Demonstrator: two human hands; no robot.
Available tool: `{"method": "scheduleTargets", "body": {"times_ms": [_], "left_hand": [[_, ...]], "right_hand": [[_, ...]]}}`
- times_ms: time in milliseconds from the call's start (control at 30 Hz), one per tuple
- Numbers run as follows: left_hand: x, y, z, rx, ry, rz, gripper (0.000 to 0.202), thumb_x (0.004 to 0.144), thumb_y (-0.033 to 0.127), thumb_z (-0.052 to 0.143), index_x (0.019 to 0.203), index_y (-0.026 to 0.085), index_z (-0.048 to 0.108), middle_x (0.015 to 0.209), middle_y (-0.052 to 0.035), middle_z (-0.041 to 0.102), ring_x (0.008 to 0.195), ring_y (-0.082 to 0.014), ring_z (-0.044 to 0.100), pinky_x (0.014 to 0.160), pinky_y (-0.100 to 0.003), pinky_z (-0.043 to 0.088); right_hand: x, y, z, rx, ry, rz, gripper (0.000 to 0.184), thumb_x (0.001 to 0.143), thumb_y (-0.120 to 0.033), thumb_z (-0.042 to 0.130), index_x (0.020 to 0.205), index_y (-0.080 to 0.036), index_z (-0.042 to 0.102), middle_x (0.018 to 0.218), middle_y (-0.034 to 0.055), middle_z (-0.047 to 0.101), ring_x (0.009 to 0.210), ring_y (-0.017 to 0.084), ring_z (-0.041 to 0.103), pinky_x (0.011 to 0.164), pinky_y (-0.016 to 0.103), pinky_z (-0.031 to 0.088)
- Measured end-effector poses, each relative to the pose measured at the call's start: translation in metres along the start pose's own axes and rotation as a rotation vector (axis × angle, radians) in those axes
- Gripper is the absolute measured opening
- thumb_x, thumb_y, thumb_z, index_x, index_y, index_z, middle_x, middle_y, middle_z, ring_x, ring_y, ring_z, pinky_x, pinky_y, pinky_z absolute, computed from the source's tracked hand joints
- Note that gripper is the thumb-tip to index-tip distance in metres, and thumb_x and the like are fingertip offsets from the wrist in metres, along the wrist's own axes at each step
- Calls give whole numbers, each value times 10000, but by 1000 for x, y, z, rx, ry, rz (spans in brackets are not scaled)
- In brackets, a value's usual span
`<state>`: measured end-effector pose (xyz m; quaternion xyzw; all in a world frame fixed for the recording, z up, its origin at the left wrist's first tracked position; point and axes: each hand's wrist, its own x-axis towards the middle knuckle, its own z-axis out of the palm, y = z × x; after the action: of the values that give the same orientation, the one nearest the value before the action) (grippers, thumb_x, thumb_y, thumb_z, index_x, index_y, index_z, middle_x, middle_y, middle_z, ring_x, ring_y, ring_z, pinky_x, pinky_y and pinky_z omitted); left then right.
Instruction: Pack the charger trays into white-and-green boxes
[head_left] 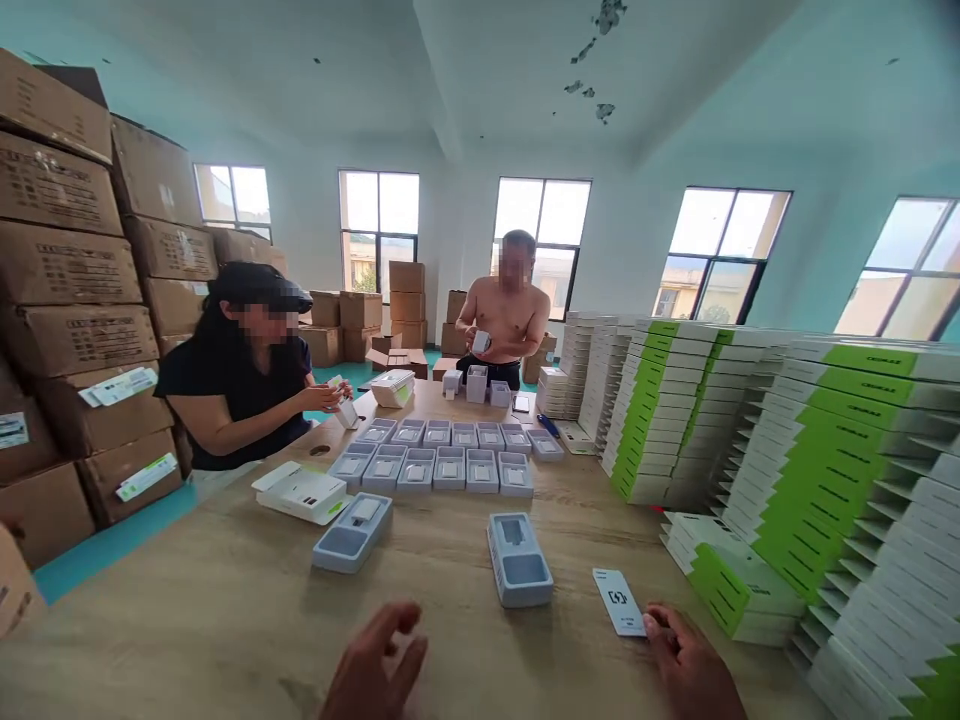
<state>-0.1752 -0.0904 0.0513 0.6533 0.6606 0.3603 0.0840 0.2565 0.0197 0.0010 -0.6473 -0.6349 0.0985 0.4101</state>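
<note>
My right hand (690, 660) is at the front right, its thumb and fingers closed on the lower right corner of a white card (619, 602) with a black battery symbol. My left hand (379, 660) is over the front of the wooden table (225, 610), thumb and forefinger apart, with nothing between them. Ahead of it lies a grey tray insert (351, 555) with a small white piece (366, 510) in one compartment. Another grey insert (519, 590), with two hollows and no piece visible in it, sits between my hands.
Rows of grey inserts (415, 470) stand mid-table, beside flat white boxes (300, 492). Tall stacks of white-and-green boxes (817, 450) line the right side. Two people (240, 400) handle small boxes across the table. Cartons (67, 260) are piled at left.
</note>
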Motion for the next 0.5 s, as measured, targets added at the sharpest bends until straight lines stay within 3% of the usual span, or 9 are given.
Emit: {"method": "scheduleTargets", "body": {"times_ms": [33, 100, 167, 233, 300, 367, 433, 500], "left_hand": [[19, -5, -13, 177, 56, -84, 242, 968, 312, 550, 1157, 262, 692, 1169, -68, 759, 1070, -222, 727, 902, -334, 613], [59, -22, -34, 302, 147, -221, 384, 939, 343, 582, 1300, 221, 630, 1458, -161, 601, 1389, -361, 524, 1080, -564, 497], [89, -44, -47, 378, 149, -321, 580, 858, 432, 696, 1374, 190, 585, 1539, -237, 491, 1451, -467, 410, 1065, -704, 427], [103, -60, -50, 412, 102, -370, 643, 783, 441, 771, 1344, 176, 605, 1435, -257, 578, 1354, -497, 505, 1008, -719, 449], [101, -66, -49, 420, 66, -355, 601, 776, 369, 767, 1326, 181, 613, 1356, -232, 642, 1261, -467, 590, 973, -665, 492], [88, -60, -46, 415, 58, -280, 583, 791, 290, 728, 1349, 192, 590, 1384, -210, 634, 1277, -434, 586, 983, -605, 508], [67, -46, -43, 399, 59, -166, 601, 807, 267, 704, 1385, 195, 553, 1441, -193, 597, 1345, -405, 535, 1032, -564, 493], [43, -27, -41, 370, 52, -39, 614, 836, 294, 690, 1415, 201, 511, 1465, -170, 578, 1376, -367, 505, 1090, -529, 466]], "right_hand": [[-1, 0, -1, -11, 0, 2, 469, 818, -630, 491, 916, -249, 746, 1006, 121, 816, 860, 298, 774, 761, 385, 618], [0, 2, -3, -38, -8, 6, 461, 813, -629, 498, 911, -248, 740, 972, 122, 814, 816, 299, 768, 731, 387, 613], [2, 7, -6, -60, -26, 6, 449, 814, -623, 508, 903, -247, 738, 925, 126, 810, 802, 311, 765, 712, 398, 610], [3, 11, -8, -63, -15, -23, 426, 830, -609, 511, 879, -249, 734, 900, 133, 804, 840, 327, 767, 738, 415, 614], [1, 9, -9, -51, 36, -111, 425, 851, -605, 508, 878, -243, 730, 950, 152, 801, 926, 351, 761, 827, 458, 610], [-6, -7, -6, -15, 72, -240, 434, 876, -606, 518, 923, -231, 731, 1051, 163, 791, 1019, 366, 742, 923, 510, 585], [-21, -45, 4, 63, 26, -349, 400, 915, -575, 542, 996, -234, 734, 1150, 148, 771, 1106, 352, 717, 991, 527, 556], [-39, -100, 22, 182, -101, -372, 319, 962, -505, 558, 1064, -255, 729, 1256, 123, 738, 1203, 316, 680, 1043, 499, 534]]}}
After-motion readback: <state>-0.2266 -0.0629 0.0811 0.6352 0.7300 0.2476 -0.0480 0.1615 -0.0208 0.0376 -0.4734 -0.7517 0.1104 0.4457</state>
